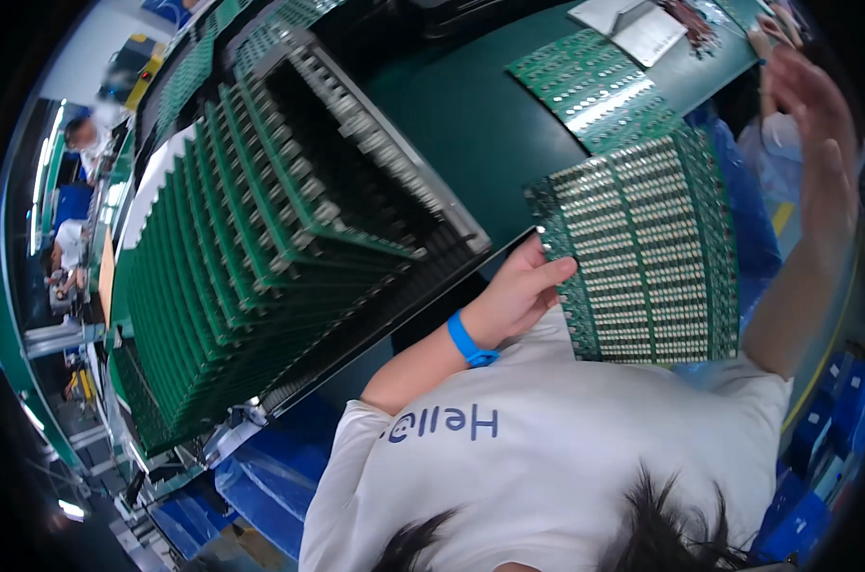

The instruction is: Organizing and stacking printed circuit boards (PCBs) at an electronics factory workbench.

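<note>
My left hand (pixel 525 294), with a blue wristband, grips the left edge of a green circuit board panel (pixel 647 257), its thumb on top. Rows of small pale components cover this panel, which is tilted in front of my chest. Raised at the far right and apart from the panel is my right hand (pixel 814 105). Its fingers look stretched out, somewhat blurred, with nothing visible in them. Left of my left hand stands a black rack (pixel 394 162) with many green circuit boards (pixel 223 248) slotted upright, side by side.
Another green panel (pixel 595 91) lies on the dark green table (pixel 432 105) beyond the held one. Behind it are a white tray (pixel 633 29) and a bundle of reddish wires (pixel 695 29). A co-worker (pixel 776 143) sits at the right. Blue bins (pixel 814 458) stand lower right.
</note>
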### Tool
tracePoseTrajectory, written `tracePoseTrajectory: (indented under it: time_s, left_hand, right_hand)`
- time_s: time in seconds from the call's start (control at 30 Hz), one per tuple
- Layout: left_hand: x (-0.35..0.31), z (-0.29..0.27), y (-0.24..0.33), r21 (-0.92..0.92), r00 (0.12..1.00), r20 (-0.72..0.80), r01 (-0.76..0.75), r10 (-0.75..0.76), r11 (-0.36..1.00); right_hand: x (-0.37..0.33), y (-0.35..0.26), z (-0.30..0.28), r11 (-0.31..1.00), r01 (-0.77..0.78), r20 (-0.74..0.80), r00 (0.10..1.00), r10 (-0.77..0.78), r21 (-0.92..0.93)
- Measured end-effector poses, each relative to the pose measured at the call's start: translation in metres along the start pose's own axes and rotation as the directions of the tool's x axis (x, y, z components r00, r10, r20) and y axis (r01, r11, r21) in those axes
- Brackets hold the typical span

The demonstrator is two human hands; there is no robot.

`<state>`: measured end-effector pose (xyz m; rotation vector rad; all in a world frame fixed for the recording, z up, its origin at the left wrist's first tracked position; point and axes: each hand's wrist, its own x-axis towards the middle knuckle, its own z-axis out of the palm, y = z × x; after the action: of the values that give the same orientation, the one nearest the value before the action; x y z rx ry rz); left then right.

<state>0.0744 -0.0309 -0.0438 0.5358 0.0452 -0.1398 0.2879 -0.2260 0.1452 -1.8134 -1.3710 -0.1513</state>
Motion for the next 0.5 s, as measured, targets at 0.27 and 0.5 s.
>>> tracePoseTrajectory:
  time_s: [0.27,0.5]
  left_hand:
    - [0.032,0.012,0.010,0.176,0.993,0.033,-0.118,0.114,0.977]
    - [0.075,-0.008,-0.005,0.678,0.668,0.733,-0.703,0.127,-0.215]
  right_hand:
    - [-0.142,0.018,0.072,0.443,-0.600,0.339,0.772,0.538,0.666]
    - [-0.191,0.029,0.088,0.871,-0.490,0.015,0.872,0.490,0.030]
